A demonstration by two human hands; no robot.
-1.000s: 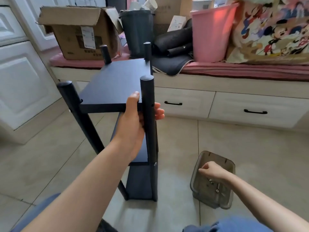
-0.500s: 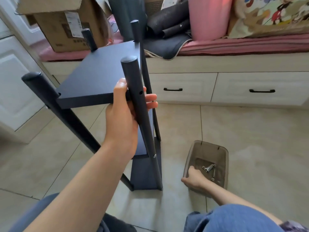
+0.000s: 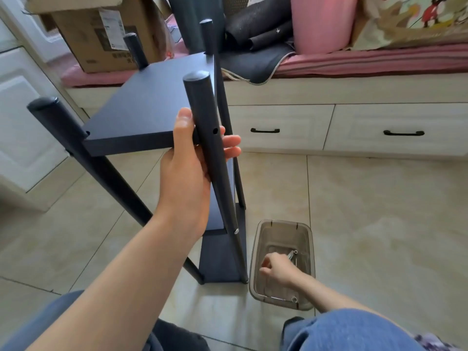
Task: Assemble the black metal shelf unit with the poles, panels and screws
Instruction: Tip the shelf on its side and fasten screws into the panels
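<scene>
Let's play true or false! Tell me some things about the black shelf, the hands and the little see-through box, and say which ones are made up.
1. The left hand holds the near front pole at the top panel. True.
2. The right hand rests on a drawer handle. False: it reaches down into the clear plastic box on the floor.
3. The box holds metal hardware. True.
4. The empty hole in the near front pole already has a screw in it. False: it is open; a screw shows lower down on that pole.
5. The cardboard box stands on the floor tiles. False: it sits on the pink cushion above the drawers.
</scene>
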